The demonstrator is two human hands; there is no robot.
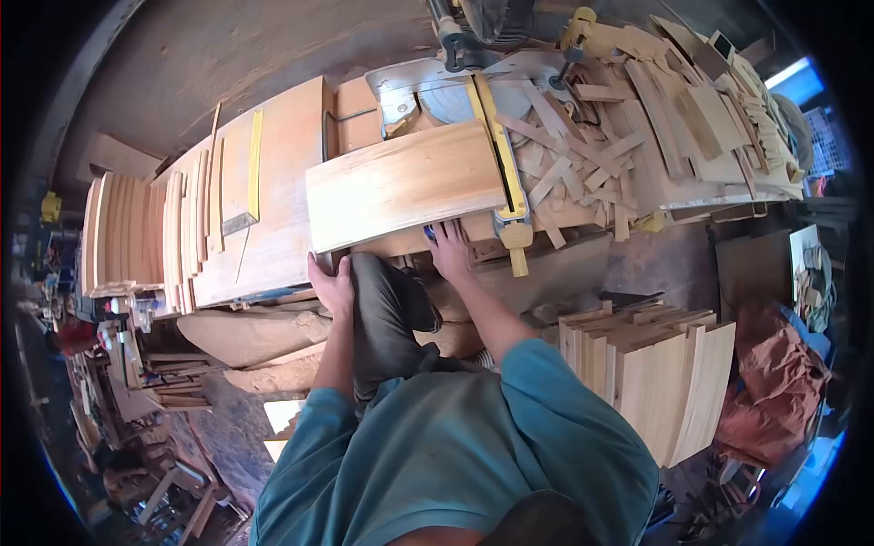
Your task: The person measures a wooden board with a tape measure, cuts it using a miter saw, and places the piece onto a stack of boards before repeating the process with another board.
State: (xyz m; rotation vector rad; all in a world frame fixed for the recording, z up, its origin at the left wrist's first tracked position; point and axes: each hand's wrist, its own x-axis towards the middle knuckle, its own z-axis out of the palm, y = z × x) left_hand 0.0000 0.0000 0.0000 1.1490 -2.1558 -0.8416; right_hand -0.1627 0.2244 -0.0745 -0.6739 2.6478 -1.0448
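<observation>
A wide wooden board (401, 182) lies across the bed of a mitre saw (446, 98), its right end against the yellow slotted strip (496, 146). My left hand (333, 287) is closed at the board's near left corner, with some fingers hidden by the edge. By the front edge, further right, is my right hand (451, 253), fingers stretched out and slightly apart, tips right at the wood. A small blue thing (431, 234) shows beside these fingers; its kind is unclear. My raised knee (387, 296) is between my forearms, close under the board.
Left of the board, a square (241, 221) with a yellow blade lies on a panel (291, 182), beside stacked boards (123, 232). Wood offcuts (569, 159) litter the bench right of the saw. A bundle of upright boards (651, 382) stands at my right, near crumpled reddish-brown sheeting (774, 382).
</observation>
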